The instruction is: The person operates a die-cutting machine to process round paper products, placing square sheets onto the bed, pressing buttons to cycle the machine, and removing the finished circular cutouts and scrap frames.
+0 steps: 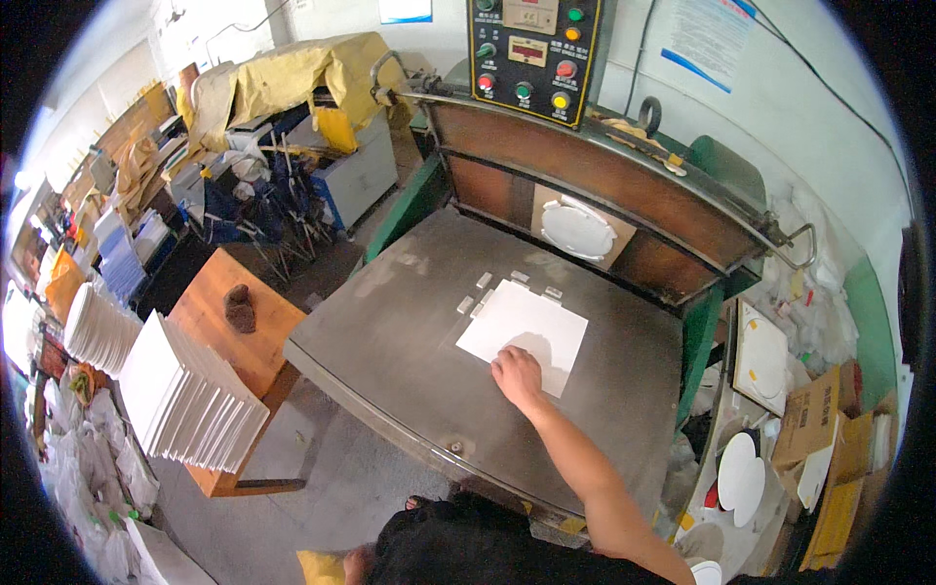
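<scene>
My right hand (pixel 517 374) reaches over the grey metal bed (pixel 390 336) of a press. Its fingers are curled together at the near edge of a white sheet of card (pixel 541 317), gripping it there. The sheet lies on the bed, its far edges close to several small pale stop blocks (pixel 521 277). A patch of skin shows low in the picture beside a yellow item (pixel 322 567); it may be part of my left hand, but its fingers cannot be made out.
The raised platen (pixel 585 185) with a pale cutting plate (pixel 577 229) leans behind the bed, under a control panel (pixel 531 58). Left, a wooden table (pixel 219 283) bears a stack of white card (pixel 185 400) and a brown lump (pixel 239 309). White oval pieces (pixel 741 478) lie at right.
</scene>
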